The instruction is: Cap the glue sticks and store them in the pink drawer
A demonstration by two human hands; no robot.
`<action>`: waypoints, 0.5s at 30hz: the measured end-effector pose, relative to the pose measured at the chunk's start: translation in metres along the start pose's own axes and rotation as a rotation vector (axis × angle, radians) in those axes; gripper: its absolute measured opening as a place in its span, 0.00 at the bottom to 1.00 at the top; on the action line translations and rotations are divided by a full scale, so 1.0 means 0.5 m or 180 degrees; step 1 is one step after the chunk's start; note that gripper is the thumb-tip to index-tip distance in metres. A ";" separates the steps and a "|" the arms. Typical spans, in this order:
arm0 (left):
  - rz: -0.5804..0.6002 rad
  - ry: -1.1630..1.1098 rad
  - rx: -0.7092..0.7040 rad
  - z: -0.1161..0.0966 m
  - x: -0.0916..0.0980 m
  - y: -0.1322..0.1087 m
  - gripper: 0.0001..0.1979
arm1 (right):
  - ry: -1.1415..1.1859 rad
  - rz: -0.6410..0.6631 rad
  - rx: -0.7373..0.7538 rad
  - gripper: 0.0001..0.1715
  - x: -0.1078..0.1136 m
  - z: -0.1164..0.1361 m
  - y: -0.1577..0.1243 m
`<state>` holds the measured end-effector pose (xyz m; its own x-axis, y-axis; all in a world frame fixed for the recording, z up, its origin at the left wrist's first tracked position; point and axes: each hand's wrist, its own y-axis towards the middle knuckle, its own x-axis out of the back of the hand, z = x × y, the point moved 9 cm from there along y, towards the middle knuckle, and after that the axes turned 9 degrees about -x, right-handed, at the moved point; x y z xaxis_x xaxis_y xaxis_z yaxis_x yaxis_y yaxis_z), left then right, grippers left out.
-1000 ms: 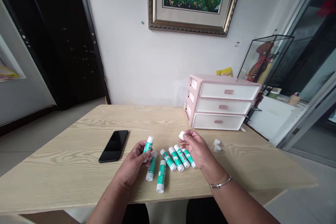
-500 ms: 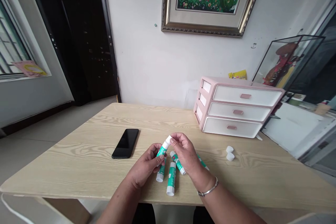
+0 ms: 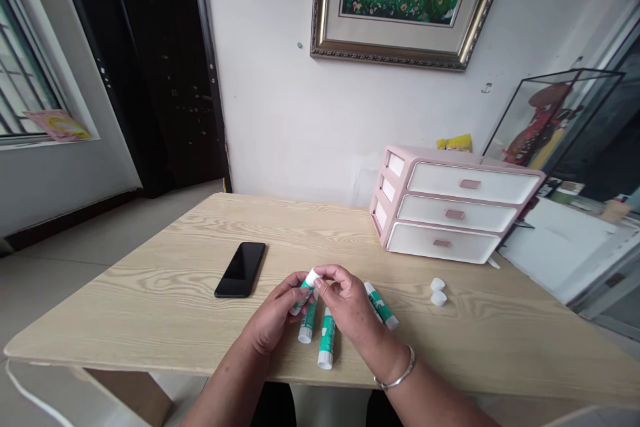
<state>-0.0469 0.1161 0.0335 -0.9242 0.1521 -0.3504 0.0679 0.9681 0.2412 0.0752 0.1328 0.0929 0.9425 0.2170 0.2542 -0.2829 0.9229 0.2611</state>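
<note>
The left hand (image 3: pixel 270 322) grips a glue stick (image 3: pixel 301 305) in curled fingers above the table (image 3: pixel 165 320); the right hand (image 3: pixel 351 303) pinches the stick's white cap (image 3: pixel 312 277). 2 loose caps (image 3: pixel 439 298) lie to the right.

We note wood grain with a low sheen on the table (image 3: pixel 165 307). Phone (image 3: pixel 241 269): smooth, glossy face. Tubes (image 3: pixel 327 340): smooth plastic; we cannot tell whether their labels (image 3: pixel 328 328) are paper or film. Caps (image 3: pixel 439 298): matt plastic. Bangle (image 3: pixel 401 375): shiny metal. Drawers (image 3: pixel 430 212): smooth plastic. Frame (image 3: pixel 390 55): metallic-looking, edge moulded.
</note>
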 end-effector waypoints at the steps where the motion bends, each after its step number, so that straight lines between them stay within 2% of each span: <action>1: -0.0092 0.0070 -0.0079 -0.004 0.006 0.001 0.18 | -0.0135 -0.0003 0.0136 0.15 -0.002 0.010 -0.006; 4: -0.0452 0.0377 -0.0348 -0.020 0.031 0.002 0.26 | -0.0347 -0.0055 0.0551 0.16 -0.005 0.040 -0.030; 7: -0.0778 0.0516 -0.0397 -0.024 0.054 0.000 0.30 | -0.0350 -0.0191 0.0606 0.15 0.007 0.042 -0.051; 11: -0.0764 0.0273 -0.0259 -0.016 0.055 0.003 0.30 | -0.0219 -0.0526 0.0308 0.11 0.058 -0.012 -0.072; 15: -0.0683 0.0056 -0.0133 -0.013 0.046 0.005 0.30 | -0.0011 -0.1148 0.0013 0.11 0.151 -0.091 -0.096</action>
<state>-0.0706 0.1210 0.0318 -0.9222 -0.0605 -0.3820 -0.1465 0.9687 0.2002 0.1680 0.1195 0.0570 0.9812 -0.1235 0.1482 0.0670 0.9387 0.3382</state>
